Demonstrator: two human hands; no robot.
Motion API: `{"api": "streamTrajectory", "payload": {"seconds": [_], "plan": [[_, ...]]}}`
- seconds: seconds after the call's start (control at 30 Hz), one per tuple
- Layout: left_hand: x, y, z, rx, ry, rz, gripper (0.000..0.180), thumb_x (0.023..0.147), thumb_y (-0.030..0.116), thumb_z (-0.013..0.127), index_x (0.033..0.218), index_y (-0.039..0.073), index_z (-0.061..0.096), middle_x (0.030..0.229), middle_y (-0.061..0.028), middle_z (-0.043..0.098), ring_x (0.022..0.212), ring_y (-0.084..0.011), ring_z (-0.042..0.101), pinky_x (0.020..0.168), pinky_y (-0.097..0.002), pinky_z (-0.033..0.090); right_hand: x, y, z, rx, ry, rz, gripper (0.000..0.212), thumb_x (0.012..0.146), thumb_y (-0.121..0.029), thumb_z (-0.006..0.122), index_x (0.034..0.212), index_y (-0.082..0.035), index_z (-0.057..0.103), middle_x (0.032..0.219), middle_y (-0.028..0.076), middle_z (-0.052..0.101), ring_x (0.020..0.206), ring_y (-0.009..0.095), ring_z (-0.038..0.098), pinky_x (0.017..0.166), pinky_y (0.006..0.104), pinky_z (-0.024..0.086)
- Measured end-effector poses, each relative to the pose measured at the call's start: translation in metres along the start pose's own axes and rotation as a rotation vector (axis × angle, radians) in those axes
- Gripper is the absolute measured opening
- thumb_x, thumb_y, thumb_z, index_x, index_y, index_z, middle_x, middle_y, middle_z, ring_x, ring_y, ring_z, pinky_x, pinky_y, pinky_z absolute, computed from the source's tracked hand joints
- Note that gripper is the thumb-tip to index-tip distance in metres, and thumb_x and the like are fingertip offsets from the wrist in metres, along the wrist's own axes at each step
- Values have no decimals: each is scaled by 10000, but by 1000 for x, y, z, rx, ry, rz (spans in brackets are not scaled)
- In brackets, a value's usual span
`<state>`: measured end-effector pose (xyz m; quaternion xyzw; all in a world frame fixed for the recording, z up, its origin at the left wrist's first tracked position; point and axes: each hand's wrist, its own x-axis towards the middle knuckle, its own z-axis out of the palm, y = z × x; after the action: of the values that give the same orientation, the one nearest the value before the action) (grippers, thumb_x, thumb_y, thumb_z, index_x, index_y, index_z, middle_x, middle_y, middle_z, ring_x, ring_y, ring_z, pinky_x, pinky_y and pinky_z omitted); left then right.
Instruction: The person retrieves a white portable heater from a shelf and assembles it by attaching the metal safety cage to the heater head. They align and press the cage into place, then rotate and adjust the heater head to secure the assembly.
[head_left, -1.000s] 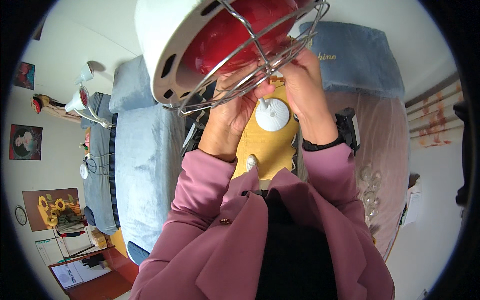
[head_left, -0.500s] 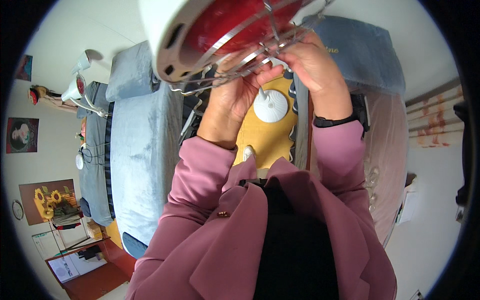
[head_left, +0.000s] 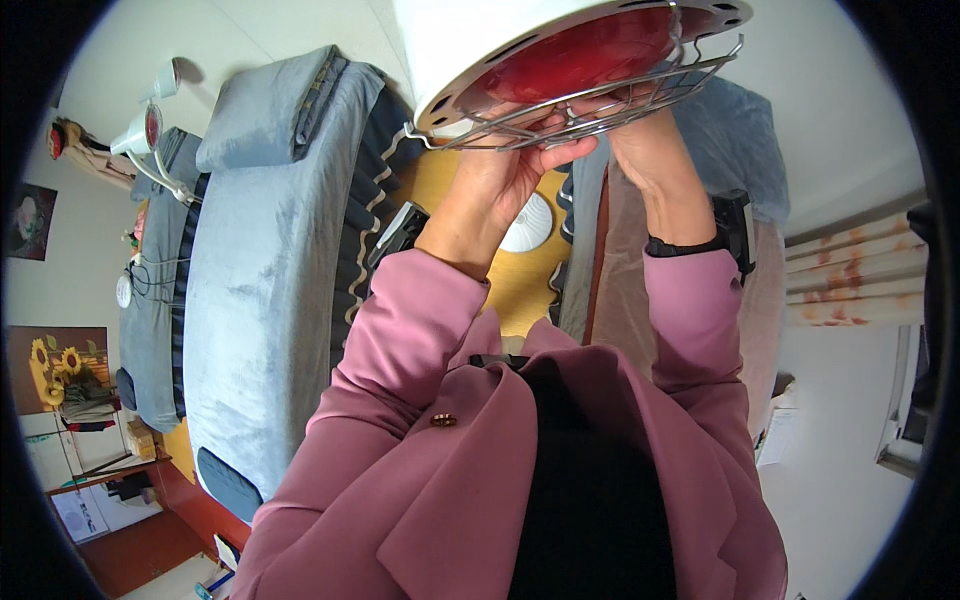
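Note:
A white heat lamp with a red bulb (head_left: 590,58) fills the top of the view, tilted toward me. Across its mouth sits a chromed wire guard (head_left: 590,118), its near side standing a little off the vented white shade (head_left: 450,45). My left hand (head_left: 508,172) is at the guard's near middle, thumb stretched to the right and fingers curled up behind the wires. Just right of it, my right hand (head_left: 645,130) reaches up with its fingers bent at the same wires. Wires and bulb partly cover the fingertips of both hands.
A white round lamp base (head_left: 528,225) stands on the yellow floor between two beds. The left bed (head_left: 265,260) has a blue-grey cover and folded bedding; the right one (head_left: 630,270) has a pinkish cover. Another white lamp (head_left: 140,135) stands far left.
The lamp and its guard now appear further right and higher in view, with the guard seen more edge-on. Both hands stay at the guard, and the room has shifted left.

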<state>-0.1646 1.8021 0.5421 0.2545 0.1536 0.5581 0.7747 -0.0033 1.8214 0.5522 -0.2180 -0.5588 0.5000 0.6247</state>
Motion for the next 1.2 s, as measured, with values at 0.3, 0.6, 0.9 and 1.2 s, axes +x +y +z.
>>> {"api": "streamTrajectory", "payload": {"seconds": [0.3,0.6,0.9,1.2], "plan": [[-5,5,7,73,7,30,201,996,92,539,1102,-63,612,950,-175,668,812,-281,706,879,-532,614,5,5,-12,71,-47,107,315,825,-42,758,1126,-38,666,1054,42,693,942,125,619,832,311,510],[-5,6,12,131,66,59,290,1029,112,421,1169,-89,574,952,-175,636,805,-240,669,695,-413,674,7,6,-18,249,-105,146,334,840,-63,772,1145,-74,635,1112,53,667,982,187,645,840,295,550],[-13,4,9,29,276,13,120,942,8,577,1052,-22,614,822,-93,626,695,-154,632,590,-303,630,1,22,-84,1203,-291,746,354,978,-338,598,1203,-64,610,1118,101,668,979,254,651,871,396,554],[-12,-6,6,28,213,-146,144,951,64,612,1049,-40,615,781,-135,650,619,-239,688,729,-476,664,-16,-37,-72,865,-282,298,895,906,-758,395,1512,-101,355,1565,172,363,1399,438,373,1105,721,248]]}}
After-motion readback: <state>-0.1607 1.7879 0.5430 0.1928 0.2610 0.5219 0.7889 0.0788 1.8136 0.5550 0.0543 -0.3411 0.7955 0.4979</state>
